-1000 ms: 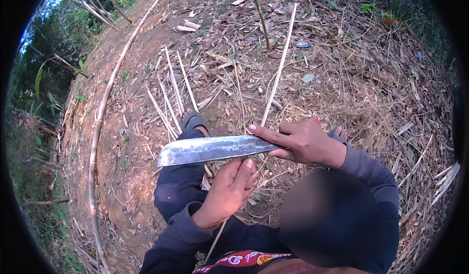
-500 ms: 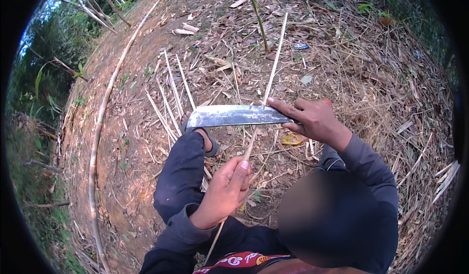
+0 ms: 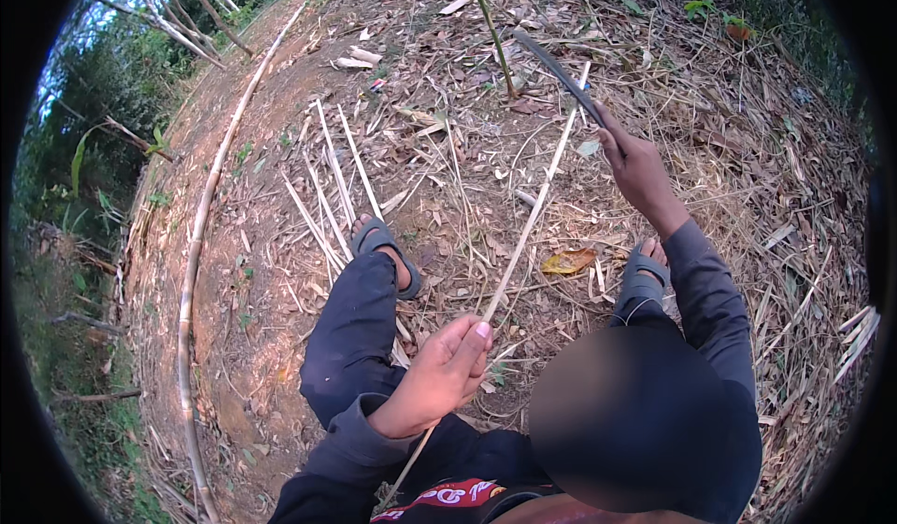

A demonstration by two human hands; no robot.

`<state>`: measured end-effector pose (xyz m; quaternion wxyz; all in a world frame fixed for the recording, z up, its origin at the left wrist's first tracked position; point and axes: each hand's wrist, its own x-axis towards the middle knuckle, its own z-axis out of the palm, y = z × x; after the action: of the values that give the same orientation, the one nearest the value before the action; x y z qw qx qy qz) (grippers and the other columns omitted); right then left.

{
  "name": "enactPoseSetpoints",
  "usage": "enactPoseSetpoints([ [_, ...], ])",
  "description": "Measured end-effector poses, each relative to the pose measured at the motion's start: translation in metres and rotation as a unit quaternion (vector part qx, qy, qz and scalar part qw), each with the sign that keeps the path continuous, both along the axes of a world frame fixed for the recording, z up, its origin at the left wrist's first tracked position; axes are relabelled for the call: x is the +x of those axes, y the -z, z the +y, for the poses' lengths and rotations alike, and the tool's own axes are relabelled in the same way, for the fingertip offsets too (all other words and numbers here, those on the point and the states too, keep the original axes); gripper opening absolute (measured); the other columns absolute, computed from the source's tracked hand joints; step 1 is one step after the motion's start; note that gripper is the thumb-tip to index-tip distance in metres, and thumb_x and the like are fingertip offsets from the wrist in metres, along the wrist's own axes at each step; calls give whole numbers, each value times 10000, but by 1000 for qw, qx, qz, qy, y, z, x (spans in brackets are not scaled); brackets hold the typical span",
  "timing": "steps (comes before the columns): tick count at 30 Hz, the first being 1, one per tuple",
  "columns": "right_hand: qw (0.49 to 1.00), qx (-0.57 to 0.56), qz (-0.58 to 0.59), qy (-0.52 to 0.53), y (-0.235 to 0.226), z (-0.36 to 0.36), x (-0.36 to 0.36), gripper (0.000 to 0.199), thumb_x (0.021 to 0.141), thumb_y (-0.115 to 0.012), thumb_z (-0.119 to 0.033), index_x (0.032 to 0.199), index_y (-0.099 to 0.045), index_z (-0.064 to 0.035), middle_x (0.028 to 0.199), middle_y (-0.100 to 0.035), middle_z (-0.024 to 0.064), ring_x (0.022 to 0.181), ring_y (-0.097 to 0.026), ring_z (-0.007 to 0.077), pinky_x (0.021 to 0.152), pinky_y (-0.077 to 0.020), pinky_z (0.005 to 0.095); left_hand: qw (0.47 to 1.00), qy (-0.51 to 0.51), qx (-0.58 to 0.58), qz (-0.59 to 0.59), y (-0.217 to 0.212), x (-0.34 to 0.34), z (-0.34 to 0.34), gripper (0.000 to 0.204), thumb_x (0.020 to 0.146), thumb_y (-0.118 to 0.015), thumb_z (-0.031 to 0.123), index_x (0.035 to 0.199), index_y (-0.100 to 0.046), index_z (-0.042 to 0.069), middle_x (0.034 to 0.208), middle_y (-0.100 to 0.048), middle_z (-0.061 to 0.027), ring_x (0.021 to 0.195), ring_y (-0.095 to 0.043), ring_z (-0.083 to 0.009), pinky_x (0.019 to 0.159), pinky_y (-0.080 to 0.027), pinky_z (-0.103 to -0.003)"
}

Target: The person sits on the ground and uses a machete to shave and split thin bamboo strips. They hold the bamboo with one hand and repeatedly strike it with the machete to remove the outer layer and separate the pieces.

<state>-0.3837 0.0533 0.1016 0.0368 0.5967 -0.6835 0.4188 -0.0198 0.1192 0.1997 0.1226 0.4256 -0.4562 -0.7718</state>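
Observation:
My left hand [image 3: 444, 374] is closed around a long, thin bamboo strip [image 3: 529, 229], thumb laid along it. The strip slants up and away to the right, and its near end runs down past my wrist toward my lap. My right hand [image 3: 640, 173] grips a machete [image 3: 561, 73] by the handle, which the fingers mostly hide. Its dark blade points up and to the left, seen nearly edge-on. Blade and strip cross near the strip's far end; whether they touch I cannot tell.
Several split bamboo strips [image 3: 327, 187] lie beside my left sandalled foot [image 3: 383, 248]. A long bamboo pole [image 3: 194, 281] stretches along the left. Beyond my hands a thin green stem [image 3: 491, 28] stands upright. Dry leaves and shavings litter the ground, with a yellow leaf [image 3: 568, 261] near my right foot [image 3: 643, 276].
My right hand has moved up and away with the machete, whose blade has turned from lying broadside across the strip to edge-on. The strip's far end has tipped right and down.

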Motion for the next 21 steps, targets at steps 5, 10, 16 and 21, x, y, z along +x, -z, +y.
enactPoseSetpoints([
  [5, 995, -49, -83, -36, -7, 40, 26, 492, 1039, -532, -323, 1505, -446, -193, 708, -629, 111, 539, -502, 142, 517, -423, 321, 997, -30, -58, 37, -6, 0, -2, 230, 1090, -426, 292, 995, -472, 88, 651, -310, 67, 482, -233, -23, 423, -169, -214],
  [10, 960, 20, 167, -223, -39, 63, 93, 736, 924, -610, -478, 1552, -359, -186, 709, -584, 40, 544, -590, 237, 509, -449, 375, 998, -46, -43, 27, -7, -5, 0, 232, 1093, -416, 288, 996, -471, 85, 629, -303, 69, 472, -225, -23, 420, -167, -219],
  [16, 964, 23, 178, -198, -36, 54, 90, 742, 907, -560, -587, 1544, -378, -254, 659, -533, 31, 525, -570, 216, 521, -411, 430, 999, -18, -42, -16, -1, -4, 5, 235, 1095, -404, 285, 983, -462, 87, 627, -321, 66, 458, -235, -23, 409, -178, -221],
  [21, 983, 38, 133, -123, 10, 33, 65, 639, 985, -527, -498, 1553, -339, -273, 677, -572, 76, 527, -596, 253, 518, -490, 426, 997, -13, -48, -54, 17, -2, 6, 234, 1094, -407, 291, 961, -450, 103, 631, -322, 67, 457, -241, -21, 404, -178, -218],
])
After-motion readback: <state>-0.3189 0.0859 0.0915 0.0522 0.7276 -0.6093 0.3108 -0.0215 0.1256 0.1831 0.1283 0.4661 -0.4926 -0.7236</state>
